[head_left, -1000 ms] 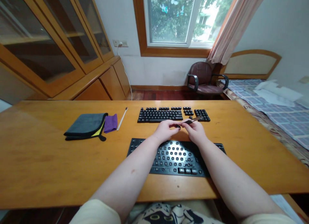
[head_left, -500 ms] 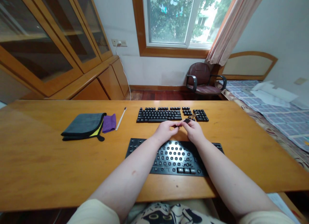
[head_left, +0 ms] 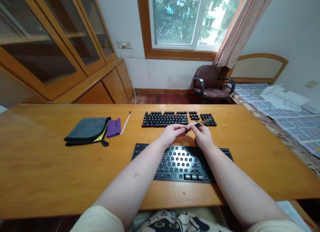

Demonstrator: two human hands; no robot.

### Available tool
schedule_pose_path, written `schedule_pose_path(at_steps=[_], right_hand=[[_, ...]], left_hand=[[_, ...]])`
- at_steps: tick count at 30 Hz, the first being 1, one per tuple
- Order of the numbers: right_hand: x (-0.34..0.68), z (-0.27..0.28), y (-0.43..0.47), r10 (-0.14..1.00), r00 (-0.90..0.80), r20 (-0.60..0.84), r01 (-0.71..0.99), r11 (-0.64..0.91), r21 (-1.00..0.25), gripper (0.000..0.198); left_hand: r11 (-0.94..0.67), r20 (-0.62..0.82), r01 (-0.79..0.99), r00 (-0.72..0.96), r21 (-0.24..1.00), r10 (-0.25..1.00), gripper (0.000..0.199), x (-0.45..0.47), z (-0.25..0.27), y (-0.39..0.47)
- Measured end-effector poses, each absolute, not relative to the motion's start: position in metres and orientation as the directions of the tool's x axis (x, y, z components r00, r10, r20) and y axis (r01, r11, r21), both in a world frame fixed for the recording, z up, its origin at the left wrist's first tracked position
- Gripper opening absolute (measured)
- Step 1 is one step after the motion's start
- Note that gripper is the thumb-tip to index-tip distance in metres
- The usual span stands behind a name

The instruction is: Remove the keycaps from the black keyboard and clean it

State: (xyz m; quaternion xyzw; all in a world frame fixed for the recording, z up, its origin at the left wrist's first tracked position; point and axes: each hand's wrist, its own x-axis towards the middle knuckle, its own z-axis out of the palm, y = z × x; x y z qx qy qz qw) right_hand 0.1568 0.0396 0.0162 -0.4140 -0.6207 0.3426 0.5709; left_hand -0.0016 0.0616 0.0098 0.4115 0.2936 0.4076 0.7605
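My right hand [head_left: 203,136] is closed on a slim black-handled tool [head_left: 197,125] with a thin brownish metallic tip pointing right; its exact kind is unclear. Close against it, my left hand [head_left: 172,134] pinches a small dark piece [head_left: 186,130], too small to name. Both hands are above the gap between two groups of keyboard parts. Below my forearms lies a black keyboard base [head_left: 175,167] with most of its keycaps off and a few on its near edge. Beyond the hands, loose black keycaps [head_left: 165,119] are laid out in keyboard order.
A folded grey cloth [head_left: 86,128] with black edging, a purple cloth [head_left: 113,128] and a white toothbrush [head_left: 125,123] lie on the left of the wooden table [head_left: 37,165]. Past the table stand a glass-door cabinet [head_left: 52,88], a maroon armchair [head_left: 206,80] and a bed [head_left: 270,102].
The tool has turned slightly and its tip reaches a little further right. Both hands have shifted slightly but remain together above the same spot.
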Motion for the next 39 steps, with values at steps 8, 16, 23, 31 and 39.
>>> schedule_pose_path(at_steps=[8,16,23,31,39], right_hand=[[0.151,0.019,0.036,0.868,0.014,0.497,0.298,0.471,-0.830,0.025],[0.155,0.017,0.038,0.852,0.198,0.484,0.388,0.386,-0.837,0.030],[0.153,0.015,0.037,0.856,0.174,0.487,0.367,0.403,-0.839,0.029],[0.153,0.013,0.037,0.875,0.160,0.457,0.337,0.386,-0.859,0.029],[0.153,0.016,0.035,0.870,0.165,0.465,0.360,0.386,-0.849,0.032]], left_hand=[[-0.096,0.088,0.118,0.067,0.988,0.994,0.018,-0.010,0.004,0.077],[-0.322,0.077,0.793,0.331,0.517,0.940,0.013,-0.004,-0.002,0.072],[-0.338,0.010,0.898,0.350,0.282,0.937,0.017,-0.001,0.018,0.069],[-0.379,-0.015,0.911,0.387,0.163,0.922,0.018,0.001,0.023,0.086],[-0.403,0.117,0.902,0.388,0.153,0.914,0.017,-0.003,0.015,0.091]])
